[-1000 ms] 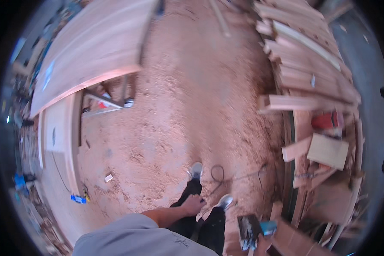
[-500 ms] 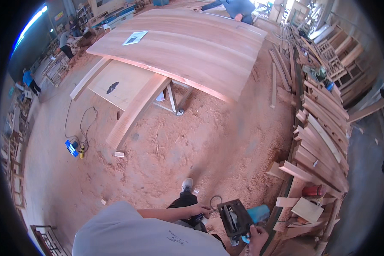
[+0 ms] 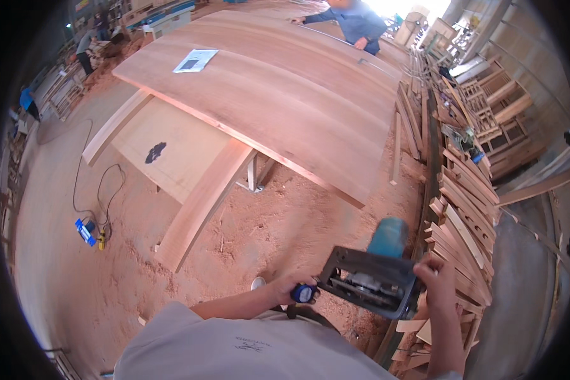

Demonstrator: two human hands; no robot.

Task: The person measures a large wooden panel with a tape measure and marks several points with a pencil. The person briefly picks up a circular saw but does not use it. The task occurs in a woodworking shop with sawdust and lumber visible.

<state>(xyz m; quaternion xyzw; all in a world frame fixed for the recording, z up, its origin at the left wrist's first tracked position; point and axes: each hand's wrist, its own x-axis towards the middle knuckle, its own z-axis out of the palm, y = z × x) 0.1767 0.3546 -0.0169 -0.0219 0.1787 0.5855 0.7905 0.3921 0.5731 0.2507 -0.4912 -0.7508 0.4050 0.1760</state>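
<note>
My left hand (image 3: 285, 288) is closed around a blue and dark tape measure (image 3: 303, 292), close in front of my body. To its right, my right hand (image 3: 438, 273) grips the end of a circular saw (image 3: 377, 253). The saw is tilted, so its dark flat base plate and the blade in the slot face up toward me. Its teal motor housing sticks out on the far side. The near left corner of the base plate comes close to my left hand; whether they touch I cannot tell.
Ahead, a large wooden panel (image 3: 266, 95) rests on beams (image 3: 206, 206), with a paper sheet (image 3: 196, 61) on it. A co-worker (image 3: 351, 22) leans at its far edge. Stacked timber (image 3: 459, 234) lines the right. A corded blue tool (image 3: 85, 233) lies on the sawdust-covered floor.
My right hand has raised the circular saw and swung it up and forward, its base plate turning sideways. My left hand has come up slightly, bringing the tape measure into clear sight.
</note>
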